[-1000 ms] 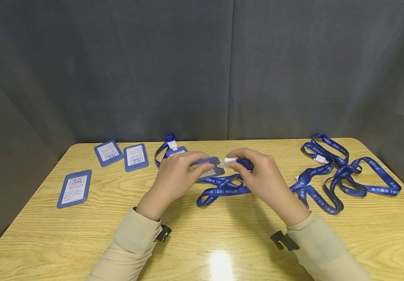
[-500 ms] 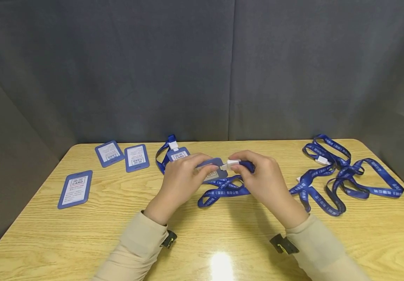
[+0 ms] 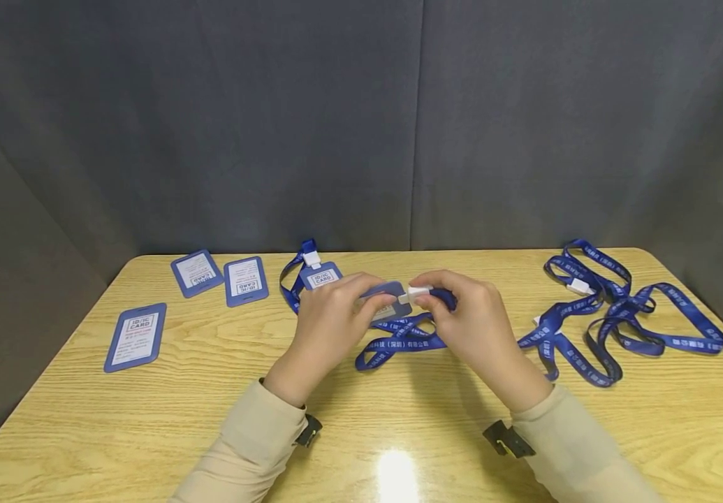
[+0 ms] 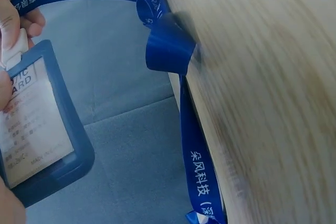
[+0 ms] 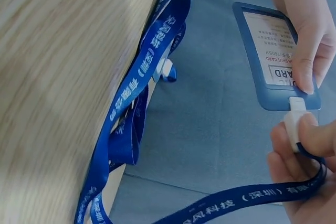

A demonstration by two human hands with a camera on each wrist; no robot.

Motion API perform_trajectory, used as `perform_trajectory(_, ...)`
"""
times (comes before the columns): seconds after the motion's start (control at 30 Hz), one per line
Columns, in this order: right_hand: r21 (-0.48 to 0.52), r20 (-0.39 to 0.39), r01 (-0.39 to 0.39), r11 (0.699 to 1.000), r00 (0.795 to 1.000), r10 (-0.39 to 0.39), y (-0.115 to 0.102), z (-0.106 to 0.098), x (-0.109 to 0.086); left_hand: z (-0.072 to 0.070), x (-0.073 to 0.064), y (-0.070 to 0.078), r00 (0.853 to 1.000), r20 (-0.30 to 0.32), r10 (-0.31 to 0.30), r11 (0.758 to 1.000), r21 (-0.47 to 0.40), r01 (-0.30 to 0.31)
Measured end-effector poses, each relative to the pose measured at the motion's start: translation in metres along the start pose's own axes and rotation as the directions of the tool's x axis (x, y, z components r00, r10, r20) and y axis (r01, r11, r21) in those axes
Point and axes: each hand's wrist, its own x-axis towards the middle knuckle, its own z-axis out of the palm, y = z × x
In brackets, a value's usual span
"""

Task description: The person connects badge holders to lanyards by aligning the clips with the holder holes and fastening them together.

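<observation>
Between thumb and fingers my left hand (image 3: 334, 316) holds a blue-framed badge holder (image 5: 255, 51) with a white card inside. My right hand (image 3: 476, 323) pinches the white plastic clip (image 5: 295, 129) of a blue lanyard (image 5: 247, 195). In the right wrist view the clip's narrow end meets the badge holder's slotted edge; whether it is fastened there I cannot tell. The lanyard's printed strap runs from under my right hand down onto the table. In the left wrist view, fingers cover part of the badge holder (image 4: 79, 153) and clip (image 4: 17, 51).
Three badge holders lie at the left: one nearer (image 3: 135, 337), two farther back (image 3: 197, 273) (image 3: 246, 281). Behind my left hand lies a badge holder (image 3: 322, 274) clipped to a lanyard. Tangled blue lanyards (image 3: 619, 307) cover the right side of the wooden table (image 3: 210, 391). A grey curtain hangs behind.
My left hand has shifted slightly to the right with the badge holder, bringing its slotted edge up to the clip. The right hand has barely moved.
</observation>
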Motion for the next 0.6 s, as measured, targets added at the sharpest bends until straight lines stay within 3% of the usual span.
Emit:
perform_trajectory(0.23,-0.059,0.024,0.025,0.998,0.999,-0.024,0.0002,0.0024,-0.0018,0.0028,-0.0014,-0.0007,1.000,0.009,0.030,0.998,0.057,-0.030)
perform_trajectory(0.4,-0.034,0.048,0.044,0.998,0.998,-0.042,0.0009,0.0010,-0.0013,0.0011,-0.0008,-0.0008,0.999,0.036,-0.007,0.999,0.046,0.005)
perform_trajectory(0.6,-0.027,0.066,0.061,0.998,0.996,-0.059,0.0026,-0.0057,0.0010,0.0023,-0.0009,-0.0034,0.997,0.052,-0.055,0.998,-0.027,0.057)
